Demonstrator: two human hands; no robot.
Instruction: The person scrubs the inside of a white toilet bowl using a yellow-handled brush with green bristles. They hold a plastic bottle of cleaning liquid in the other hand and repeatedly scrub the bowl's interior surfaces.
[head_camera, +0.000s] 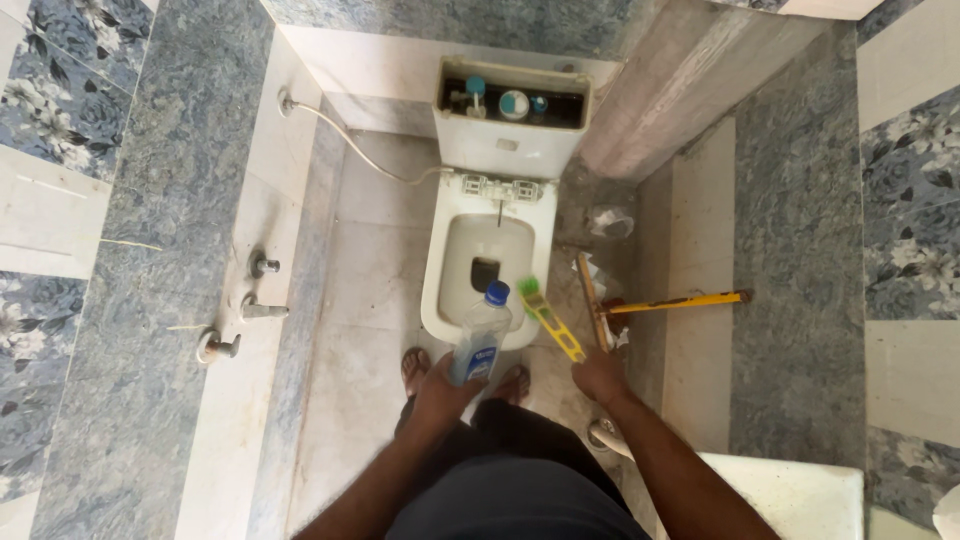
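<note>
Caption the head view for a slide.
Left hand holds a clear bottle, right hand a yellow brush, over a toilet with its tank uncovered.

Clear, shiny plastic bottle (481, 338) with a blue cap, yellow plastic brush (551, 318) with green bristles, glossy white ceramic toilet (487, 262), polished stone-look wall tiles (170, 250), dull metal taps (262, 310) at 9 o'clock.

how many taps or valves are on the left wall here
3, all low on the left wall: one metal valve highest, a spout-like tap just below it, and a third valve lowest, nearest the person. Separately, a hose fitting sits farther up. Others may be out of view.
</note>
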